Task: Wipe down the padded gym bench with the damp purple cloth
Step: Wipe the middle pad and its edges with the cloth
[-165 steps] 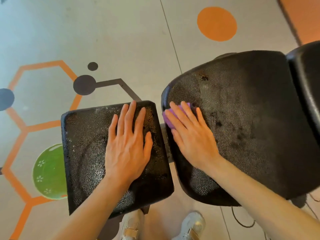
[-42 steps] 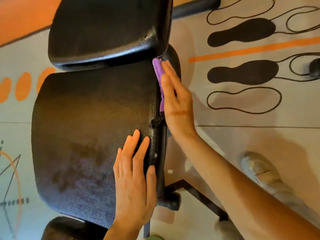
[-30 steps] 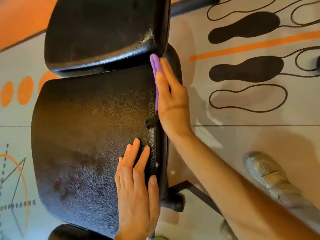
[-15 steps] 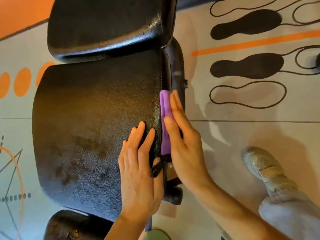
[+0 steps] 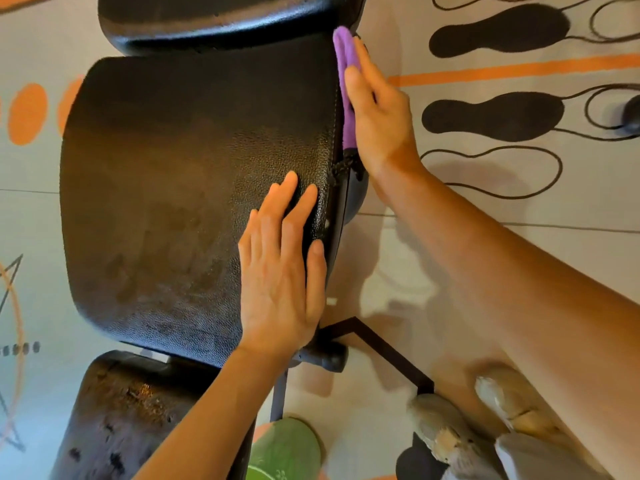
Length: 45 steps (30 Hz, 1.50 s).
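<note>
Purple cloth (image 5: 346,81) flattened against the right side edge of the bench (image 5: 194,188), under the right hand (image 5: 377,116); fingers straight and close together, pressing rather than pinching; long axis of the cloth along that edge, tip just beyond the fingertips, toward the upper pad (image 5: 221,19); probably more strokes along that edge next. Left hand (image 5: 280,271) flat on top, fingers straight, slightly spread, farther from the cloth. Counted: one cloth, three pads, two hands.

Left grip (image 5: 282,271) lies flat; right grip (image 5: 375,109) presses, fingers straight.
</note>
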Motion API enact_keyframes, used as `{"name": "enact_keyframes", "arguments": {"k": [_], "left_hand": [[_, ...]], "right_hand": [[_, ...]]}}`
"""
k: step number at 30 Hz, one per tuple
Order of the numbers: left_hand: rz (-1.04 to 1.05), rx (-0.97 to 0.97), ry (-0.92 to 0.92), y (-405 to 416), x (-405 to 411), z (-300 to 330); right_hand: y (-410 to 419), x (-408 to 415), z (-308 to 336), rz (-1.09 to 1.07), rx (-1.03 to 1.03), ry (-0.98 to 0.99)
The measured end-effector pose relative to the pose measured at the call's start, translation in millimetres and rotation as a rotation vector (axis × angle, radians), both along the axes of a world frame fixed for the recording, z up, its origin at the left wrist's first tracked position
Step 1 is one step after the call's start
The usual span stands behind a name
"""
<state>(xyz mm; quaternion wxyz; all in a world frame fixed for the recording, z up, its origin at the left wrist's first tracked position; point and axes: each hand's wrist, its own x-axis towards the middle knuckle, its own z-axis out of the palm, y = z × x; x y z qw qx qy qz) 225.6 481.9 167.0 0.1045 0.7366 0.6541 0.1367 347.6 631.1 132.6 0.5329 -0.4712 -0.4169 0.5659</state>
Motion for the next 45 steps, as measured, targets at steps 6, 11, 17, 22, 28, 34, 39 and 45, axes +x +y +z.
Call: {"name": "enact_keyframes", "arguments": {"k": [6,11,17,22,28,34,39,45], "left_hand": [[0.003,-0.008,-0.018,-0.8,0.7,2.2],[0.023,-0.021,-0.033,-4.5,0.7,7.7],[0.142,-0.023,-0.006,-43.8,-21.7,4.2],[0.124,-0.019,-0.006,-47.0,-27.6,-2.9],[0.13,0.0,0.014,-47.7,-29.0,-6.5],[0.127,0.031,0.016,-49.5,-27.8,-9.8],[0.119,0.053,-0.005,-50.6,-29.3,-12.3],[0.124,0.054,0.004,-50.8,-29.4,-13.3]], "right_hand": [[-0.1,4.7,0.1,0.001,-0.012,-0.069],[-6.6,1.6,-2.1,-0.009,-0.029,-0.059],[-7.4,1.7,6.0,0.006,-0.051,-0.103],[-44.9,-9.1,19.4,-0.092,-0.19,0.025],[-181.9,-41.2,24.3,-0.09,-0.111,0.109],[-72.7,-31.0,7.2,-0.237,-0.148,-0.006],[-193.4,-71.6,4.7,-0.215,0.004,0.125],[-79.0,-41.1,8.7,-0.285,0.007,-0.095]]}}
